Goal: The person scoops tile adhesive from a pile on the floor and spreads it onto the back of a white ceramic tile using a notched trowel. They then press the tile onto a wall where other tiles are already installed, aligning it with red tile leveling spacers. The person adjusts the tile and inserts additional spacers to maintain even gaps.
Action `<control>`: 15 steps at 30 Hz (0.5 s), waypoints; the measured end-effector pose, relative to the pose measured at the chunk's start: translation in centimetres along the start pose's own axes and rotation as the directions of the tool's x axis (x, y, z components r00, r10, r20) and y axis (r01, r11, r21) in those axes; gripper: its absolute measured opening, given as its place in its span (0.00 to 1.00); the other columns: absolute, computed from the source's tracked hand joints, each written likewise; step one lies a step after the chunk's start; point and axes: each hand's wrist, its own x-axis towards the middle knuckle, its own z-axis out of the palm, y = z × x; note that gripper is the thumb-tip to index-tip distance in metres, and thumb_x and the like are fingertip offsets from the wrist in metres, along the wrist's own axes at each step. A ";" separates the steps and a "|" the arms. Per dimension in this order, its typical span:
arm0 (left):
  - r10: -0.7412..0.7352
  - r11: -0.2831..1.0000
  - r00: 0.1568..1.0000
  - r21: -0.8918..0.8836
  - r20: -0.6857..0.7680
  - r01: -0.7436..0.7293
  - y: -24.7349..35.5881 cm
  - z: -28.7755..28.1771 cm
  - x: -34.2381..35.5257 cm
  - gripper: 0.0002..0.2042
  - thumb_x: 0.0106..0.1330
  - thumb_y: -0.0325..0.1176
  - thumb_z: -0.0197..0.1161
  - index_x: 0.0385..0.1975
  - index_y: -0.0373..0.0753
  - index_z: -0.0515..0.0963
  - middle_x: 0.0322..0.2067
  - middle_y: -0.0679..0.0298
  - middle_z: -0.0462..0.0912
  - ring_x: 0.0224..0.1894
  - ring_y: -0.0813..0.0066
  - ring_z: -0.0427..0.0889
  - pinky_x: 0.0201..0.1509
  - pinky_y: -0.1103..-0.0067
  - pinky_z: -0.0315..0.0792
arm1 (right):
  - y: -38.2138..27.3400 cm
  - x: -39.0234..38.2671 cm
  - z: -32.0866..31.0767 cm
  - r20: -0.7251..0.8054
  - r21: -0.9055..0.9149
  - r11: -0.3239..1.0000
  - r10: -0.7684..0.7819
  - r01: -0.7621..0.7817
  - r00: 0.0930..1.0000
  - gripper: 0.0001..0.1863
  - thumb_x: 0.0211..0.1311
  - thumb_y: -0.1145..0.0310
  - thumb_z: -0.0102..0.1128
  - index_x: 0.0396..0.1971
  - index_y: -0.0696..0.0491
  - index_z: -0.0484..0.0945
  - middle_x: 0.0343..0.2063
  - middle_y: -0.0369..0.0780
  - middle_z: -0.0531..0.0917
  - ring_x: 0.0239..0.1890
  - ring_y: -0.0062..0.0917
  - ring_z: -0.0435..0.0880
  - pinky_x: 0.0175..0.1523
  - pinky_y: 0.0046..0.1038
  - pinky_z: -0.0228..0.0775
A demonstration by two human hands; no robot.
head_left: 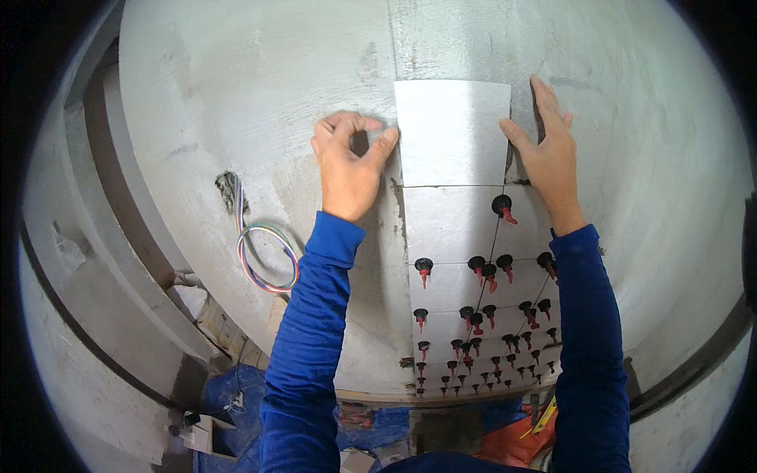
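A pale square tile (451, 130) sits on the wall above a grid of tiles (451, 225) studded with several black-and-red levelling clips (503, 209). My left hand (352, 162) is at the top tile's left edge, its fingers curved and apart, the thumb tip at or just beside the edge; I cannot tell if it touches. My right hand (550, 158) is open at the opposite edge, thumb against the tile and fingers reaching up over the grey wall (646, 158).
Coiled coloured wires (268, 285) hang from a hole in the wall on the left. Below lie blue sheeting (236, 382), an open pale box (201, 437), an orange sheet (509, 441) and a yellow tool (544, 418). A recessed opening (106, 158) runs along the far left.
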 end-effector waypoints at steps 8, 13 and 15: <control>0.058 0.991 0.993 0.125 -0.105 -0.045 0.2 0.7 -4.3 0.11 0.65 0.37 0.74 0.39 0.37 0.87 0.51 0.51 0.75 0.58 0.51 0.69 0.67 0.61 0.65 | 0.0 0.0 -0.2 0.026 -0.046 0.999 -0.015 0.016 1.000 0.43 0.65 0.52 0.70 0.76 0.52 0.63 0.74 0.46 0.69 0.80 0.40 0.58 0.82 0.56 0.34; -0.082 0.978 0.986 0.177 -0.147 0.108 0.9 2.0 -6.5 0.14 0.60 0.39 0.78 0.36 0.35 0.88 0.45 0.53 0.76 0.53 0.55 0.70 0.62 0.63 0.66 | -0.1 -0.1 -0.3 0.044 -0.054 0.999 -0.002 0.004 0.999 0.43 0.66 0.52 0.69 0.76 0.52 0.63 0.75 0.46 0.68 0.80 0.40 0.57 0.82 0.55 0.34; -0.168 0.960 0.974 0.200 -0.154 0.197 1.2 2.6 -7.4 0.13 0.56 0.37 0.80 0.33 0.34 0.88 0.44 0.54 0.76 0.52 0.55 0.70 0.61 0.65 0.66 | -0.2 -0.1 -0.4 0.043 -0.046 0.999 -0.003 0.005 0.999 0.43 0.66 0.52 0.69 0.77 0.52 0.62 0.75 0.46 0.68 0.80 0.40 0.57 0.82 0.55 0.33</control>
